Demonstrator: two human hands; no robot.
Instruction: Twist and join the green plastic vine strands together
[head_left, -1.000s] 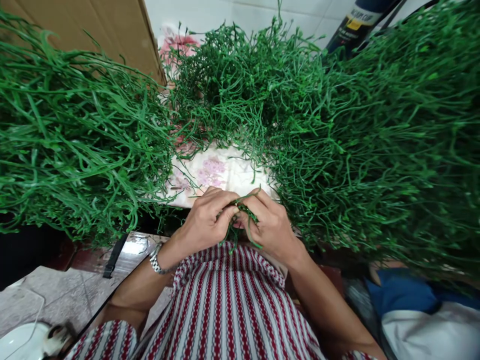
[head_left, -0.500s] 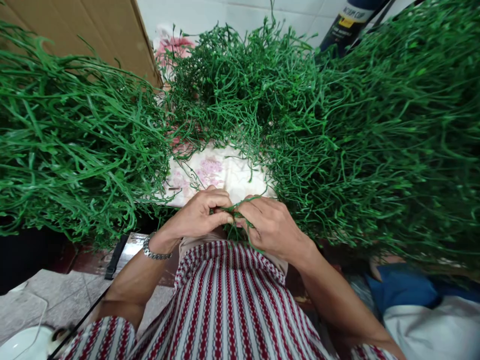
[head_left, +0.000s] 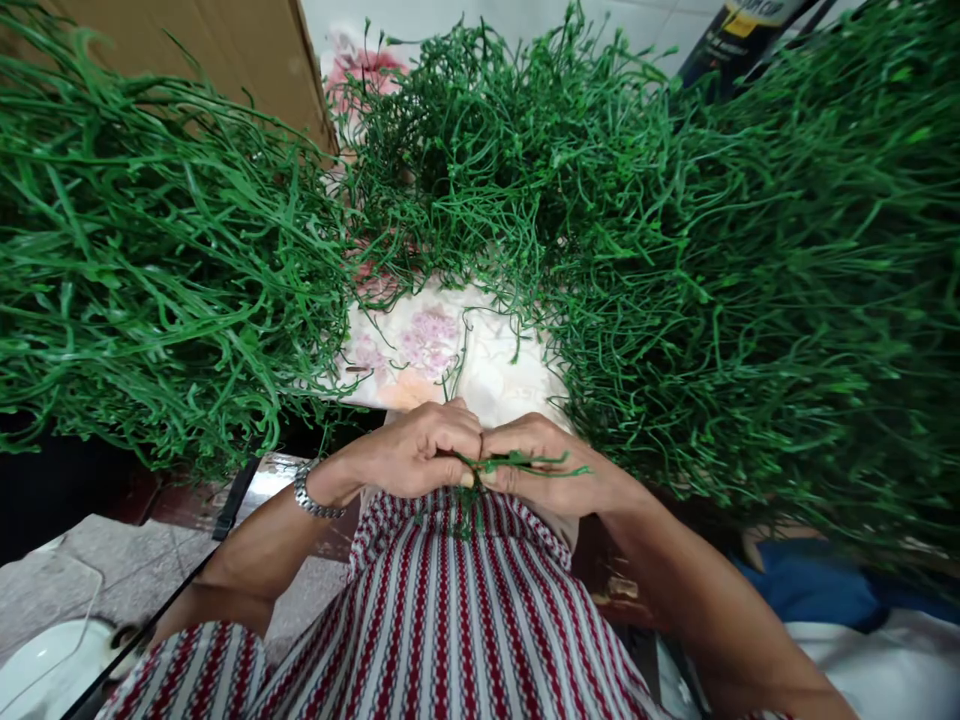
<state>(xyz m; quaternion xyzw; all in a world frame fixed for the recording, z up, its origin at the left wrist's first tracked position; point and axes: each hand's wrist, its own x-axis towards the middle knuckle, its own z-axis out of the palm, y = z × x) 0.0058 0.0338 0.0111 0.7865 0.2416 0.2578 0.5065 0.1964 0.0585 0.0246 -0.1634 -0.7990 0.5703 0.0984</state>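
My left hand [head_left: 424, 450] and my right hand [head_left: 544, 465] meet at the fingertips just above my striped clothing. Both pinch thin green stems [head_left: 525, 462]. Some stems stick out to the right across my right fingers, one rises above my left knuckles, and more hang below the fingertips. Behind my hands lies a flower-patterned white surface [head_left: 495, 375]. Large heaps of similar green strands surround it: a left heap [head_left: 150, 270], a middle heap [head_left: 487, 150] and a right heap [head_left: 787, 300].
A cardboard box [head_left: 217, 50] stands at the back left, and a dark bottle [head_left: 739, 45] at the back right. Blue cloth [head_left: 814, 585] and white cloth [head_left: 877, 660] lie at the lower right. A white bowl-like object [head_left: 52, 665] is at the lower left.
My hands have come lower and closer together. The held stems now point right over my right fingers, and one now rises above my left hand. The view has shifted slightly.
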